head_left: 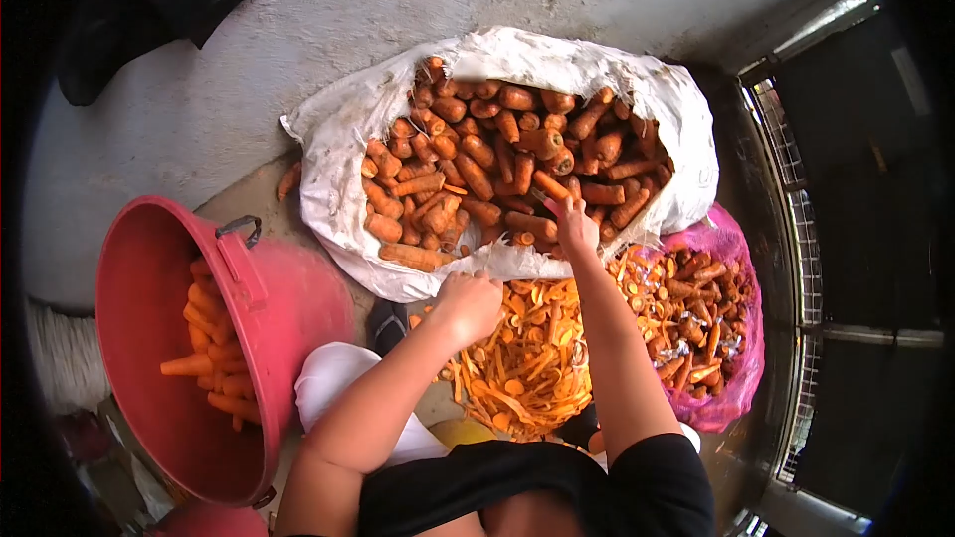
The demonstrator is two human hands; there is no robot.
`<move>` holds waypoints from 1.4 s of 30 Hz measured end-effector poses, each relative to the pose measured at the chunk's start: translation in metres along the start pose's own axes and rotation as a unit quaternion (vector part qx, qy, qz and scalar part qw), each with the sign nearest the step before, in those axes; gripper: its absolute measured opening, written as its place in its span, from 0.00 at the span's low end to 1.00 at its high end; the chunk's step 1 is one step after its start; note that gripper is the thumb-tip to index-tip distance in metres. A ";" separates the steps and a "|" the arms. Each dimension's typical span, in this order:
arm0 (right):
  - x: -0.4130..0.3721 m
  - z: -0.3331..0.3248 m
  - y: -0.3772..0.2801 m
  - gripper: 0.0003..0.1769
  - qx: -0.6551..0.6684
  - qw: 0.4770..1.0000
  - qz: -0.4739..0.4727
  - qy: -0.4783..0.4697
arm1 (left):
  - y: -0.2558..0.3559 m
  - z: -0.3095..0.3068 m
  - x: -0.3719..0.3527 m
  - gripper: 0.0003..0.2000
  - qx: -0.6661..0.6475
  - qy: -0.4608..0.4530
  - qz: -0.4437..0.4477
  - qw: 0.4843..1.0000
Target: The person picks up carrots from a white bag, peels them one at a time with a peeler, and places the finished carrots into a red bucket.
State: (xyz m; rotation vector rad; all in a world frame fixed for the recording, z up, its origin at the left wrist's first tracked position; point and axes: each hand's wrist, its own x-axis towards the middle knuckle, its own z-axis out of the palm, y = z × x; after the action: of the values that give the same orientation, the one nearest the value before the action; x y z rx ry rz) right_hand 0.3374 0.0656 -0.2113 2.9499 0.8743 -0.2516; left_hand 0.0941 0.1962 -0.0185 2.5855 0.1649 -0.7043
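A large white woven sack [333,164] lies wide open in front of me, full of unpeeled carrots [477,179]. My left hand [472,306] is closed in a fist at the sack's near rim, gripping its edge. Farther in, over the right part of the opening, my right hand [577,229] has its fingers closed around the near end of a bright orange carrot [551,185]. A thin greyish tip shows beside those fingers; I cannot tell what it is. Orange peelings and cut carrot ends [527,358] are heaped below my forearms.
At the left, a tilted red tub [129,338] holds several peeled carrots [219,358]. A pink mesh bag [741,378] of carrots and scraps stands at the right. Behind the sack rises a pale wall [398,0]; dark metal framing [796,219] borders the right side. Black cloth [159,10] hangs upper left.
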 end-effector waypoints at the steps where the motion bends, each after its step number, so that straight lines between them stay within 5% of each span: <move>1: 0.007 0.002 0.003 0.24 -0.020 1.000 -0.002 -0.006 | -0.001 -0.001 -0.001 0.21 0.007 -0.001 -0.002 1.000; 4: 0.018 -0.004 0.001 0.35 -0.047 0.998 0.009 -0.046 | -0.003 0.003 0.000 0.21 0.018 0.005 0.002 1.000; 12: 0.006 -0.009 0.012 0.42 -0.010 0.999 -0.018 -0.027 | -0.001 -0.007 0.005 0.21 0.006 0.022 -0.040 0.999; 15: -0.008 -0.037 0.016 0.32 0.174 0.979 0.078 -0.076 | 0.000 -0.014 0.005 0.22 0.037 0.037 -0.041 0.998; 18: -0.030 -0.041 0.030 0.22 0.434 0.875 0.179 -0.115 | 0.000 -0.029 0.002 0.22 0.022 0.009 -0.066 0.998; 20: -0.056 -0.061 0.031 0.20 0.620 0.723 0.251 -0.174 | -0.007 -0.023 0.005 0.23 0.026 0.041 -0.090 0.995; 21: -0.069 -0.067 0.035 0.17 0.727 0.595 0.228 -0.255 | -0.009 -0.025 0.005 0.23 0.033 0.054 -0.107 0.992; 22: -0.085 -0.073 0.038 0.15 0.767 0.550 0.206 -0.259 | -0.011 -0.027 0.005 0.23 0.041 0.068 -0.125 0.989; 25: -0.120 -0.103 0.037 0.18 0.797 0.499 0.183 -0.286 | -0.012 -0.032 0.000 0.27 0.041 0.174 -0.066 0.982; 28: -0.146 -0.137 0.039 0.20 0.792 0.467 0.155 -0.362 | 0.018 -0.032 -0.008 0.32 -0.084 0.181 0.063 0.978; 34: -0.186 -0.188 0.043 0.18 0.748 0.513 0.158 -0.390 | 0.048 -0.011 0.002 0.32 -0.217 0.018 0.109 0.970; 39: -0.232 -0.200 0.057 0.31 0.661 0.718 0.204 -0.078 | 0.084 0.004 -0.006 0.28 -0.555 -0.102 -0.009 0.825; 42: -0.260 -0.139 0.076 0.29 0.511 0.837 0.041 0.190 | 0.093 0.016 -0.007 0.27 -0.637 -0.102 0.008 0.764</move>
State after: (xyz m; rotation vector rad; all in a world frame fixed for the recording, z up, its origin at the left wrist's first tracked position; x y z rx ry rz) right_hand 0.1835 -0.1240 -0.0295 4.1474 0.7943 -0.1476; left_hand 0.1017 0.1061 0.0093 1.1809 0.3838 -0.5426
